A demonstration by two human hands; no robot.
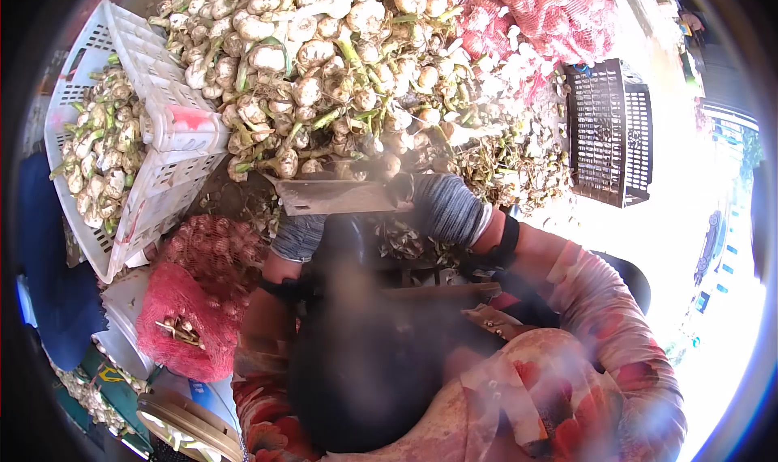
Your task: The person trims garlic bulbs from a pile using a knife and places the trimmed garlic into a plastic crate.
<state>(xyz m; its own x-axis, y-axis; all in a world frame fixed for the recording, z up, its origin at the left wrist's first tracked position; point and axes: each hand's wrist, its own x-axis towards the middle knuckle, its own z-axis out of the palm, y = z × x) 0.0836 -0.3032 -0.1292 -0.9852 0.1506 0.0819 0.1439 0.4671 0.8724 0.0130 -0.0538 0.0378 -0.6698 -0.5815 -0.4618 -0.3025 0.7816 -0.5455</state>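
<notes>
My right hand [433, 207], in a grey glove with a dark palm side, is closed at the right end of a wide cleaver [336, 197]. The metal blade lies level, pointing left across the front of a large heap of garlic bulbs [316, 73] with cut stems. Just below the blade's left part is my left hand [301, 237], also gloved in grey. Its fingers are hidden by the blade and blur, so what it holds cannot be made out.
A white crate [174, 126] of garlic stands at the left, with red net bags [182, 316] below it. More filled net bags [555, 12] lie at the top right, above a dark crate [597, 134]. Loose peelings and stems [519, 166] lie right of the heap.
</notes>
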